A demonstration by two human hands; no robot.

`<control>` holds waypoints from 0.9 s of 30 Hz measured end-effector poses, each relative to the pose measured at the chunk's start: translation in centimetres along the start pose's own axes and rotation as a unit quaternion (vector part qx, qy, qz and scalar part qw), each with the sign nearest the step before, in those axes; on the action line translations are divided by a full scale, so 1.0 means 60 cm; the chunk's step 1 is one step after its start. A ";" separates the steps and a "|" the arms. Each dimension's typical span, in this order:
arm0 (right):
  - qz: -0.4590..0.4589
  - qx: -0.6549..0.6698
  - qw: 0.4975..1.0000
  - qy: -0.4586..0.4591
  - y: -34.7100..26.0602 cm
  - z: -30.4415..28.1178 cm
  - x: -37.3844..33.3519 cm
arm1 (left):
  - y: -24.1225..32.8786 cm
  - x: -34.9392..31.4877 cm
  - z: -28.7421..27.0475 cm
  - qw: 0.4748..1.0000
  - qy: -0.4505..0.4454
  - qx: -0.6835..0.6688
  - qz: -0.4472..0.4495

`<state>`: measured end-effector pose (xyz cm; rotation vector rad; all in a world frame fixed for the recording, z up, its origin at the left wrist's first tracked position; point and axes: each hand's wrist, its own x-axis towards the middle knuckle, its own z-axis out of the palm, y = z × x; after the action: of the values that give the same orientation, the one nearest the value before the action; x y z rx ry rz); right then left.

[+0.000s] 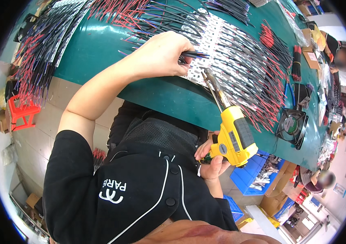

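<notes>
My left hand is closed round a few black wires, whose ends stick out to the right past my fingers. It hovers over the near left part of a white sheet printed with dark marks. Many black wires with red ends lie in rows across that sheet. Lower down, beyond the table's near edge, my right hand grips a yellow and black soldering gun by its handle. The gun's metal tip points up at the sheet, close to my left hand, and I cannot tell whether it touches anything.
More wire bundles overhang the green table at the left. A black fan stands near the right edge, with a blue crate below. A red stool is on the left floor. Other people are at the far right.
</notes>
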<state>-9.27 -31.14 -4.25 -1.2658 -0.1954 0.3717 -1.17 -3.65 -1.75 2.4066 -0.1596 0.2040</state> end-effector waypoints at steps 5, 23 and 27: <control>-0.011 -0.003 1.000 -0.003 0.001 0.004 -0.005 | -0.018 0.009 -0.002 0.996 -0.022 -0.055 0.069; 0.006 -0.022 1.000 0.002 0.005 0.015 0.002 | 0.003 0.001 0.004 0.997 -0.001 0.059 0.048; 0.008 -0.018 1.000 0.012 0.006 0.015 0.003 | 0.003 0.001 0.003 0.998 -0.010 0.053 0.043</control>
<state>-9.48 -30.17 -4.31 -1.3083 -0.1721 0.3676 -1.12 -3.88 -1.75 2.5109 -0.2673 0.2319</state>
